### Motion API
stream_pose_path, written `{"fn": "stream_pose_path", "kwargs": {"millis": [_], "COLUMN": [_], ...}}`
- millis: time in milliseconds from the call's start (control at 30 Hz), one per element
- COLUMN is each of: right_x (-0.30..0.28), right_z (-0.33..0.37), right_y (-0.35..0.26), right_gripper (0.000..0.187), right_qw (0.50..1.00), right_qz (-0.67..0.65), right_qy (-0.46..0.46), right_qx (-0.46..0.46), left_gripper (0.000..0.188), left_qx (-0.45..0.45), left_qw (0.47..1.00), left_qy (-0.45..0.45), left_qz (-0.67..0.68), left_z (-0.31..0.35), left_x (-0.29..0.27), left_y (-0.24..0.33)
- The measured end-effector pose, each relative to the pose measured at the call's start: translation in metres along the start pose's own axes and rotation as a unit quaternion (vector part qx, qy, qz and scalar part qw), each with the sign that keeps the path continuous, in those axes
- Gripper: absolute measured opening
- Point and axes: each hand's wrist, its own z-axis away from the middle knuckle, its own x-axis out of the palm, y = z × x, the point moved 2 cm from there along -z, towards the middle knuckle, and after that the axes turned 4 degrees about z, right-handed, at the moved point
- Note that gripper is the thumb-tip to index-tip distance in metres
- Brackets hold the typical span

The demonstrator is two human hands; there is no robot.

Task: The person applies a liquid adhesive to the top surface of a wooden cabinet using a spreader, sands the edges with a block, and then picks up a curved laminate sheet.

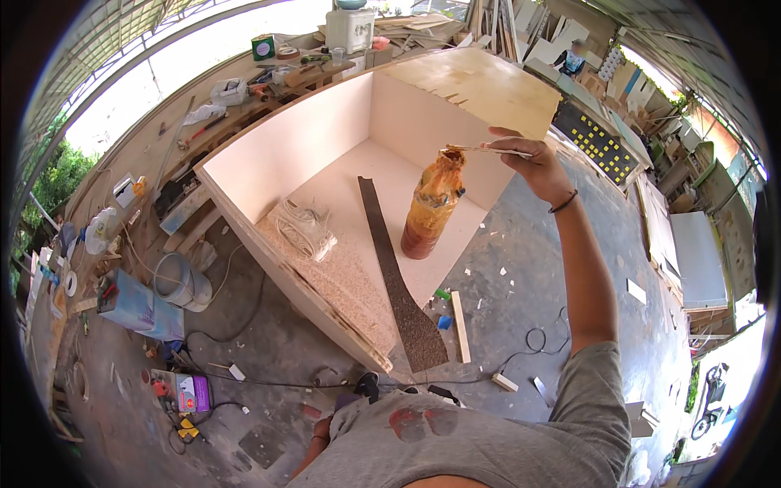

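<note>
My right hand (pixel 527 163) is raised at the right, its fingers closed on a thin flat stick (pixel 492 150). The stick's far end lies at the mouth of a plastic bottle (pixel 429 213) smeared with amber, glue-like stuff. The bottle stands on the pale inner panel of a large open wooden box (pixel 285 138). Left of it lies a long dark brown speckled strip (pixel 386 260), wider at its near end, which reaches past the box's edge. A crumpled clear plastic piece (pixel 303 229) rests farther left. My left hand (pixel 324 426) hangs low beside my body, its fingers hidden.
A workbench (pixel 171 154) with tools and containers runs along the left. On the floor are a white bucket (pixel 181 281), a blue carton (pixel 140 302), a purple-labelled can (pixel 192 393), cables and a wooden batten (pixel 460 327). Another person (pixel 572 58) is far back right.
</note>
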Motion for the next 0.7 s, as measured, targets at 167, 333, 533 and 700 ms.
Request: {"fn": "stream_pose_path", "kwargs": {"millis": [167,333,533,700], "right_x": [0.000,0.000,0.003,0.007], "right_z": [0.000,-0.001,-0.003,-0.007], "right_y": [0.004,0.014,0.014,0.026], "right_gripper": [0.025,0.027,0.029,0.032], "right_qw": [1.000,0.999,0.999,0.999], "right_qz": [-0.017,-0.002,-0.003,0.018], "right_qy": [-0.018,-0.032,-0.043,-0.040], "right_qx": [0.012,-0.004,0.005,0.022], "left_gripper": [0.032,0.032,0.032,0.032], "left_qx": [-0.001,0.010,-0.004,-0.009], "left_qw": [1.000,0.999,1.000,1.000], "left_qy": [-0.004,0.000,-0.003,-0.007], "left_qz": [-0.019,-0.040,-0.027,-0.020], "left_z": [-0.006,-0.010,-0.009,-0.008], "left_x": [0.013,0.025,0.025,0.025], "left_y": [-0.011,-0.021,-0.020,-0.022]}}
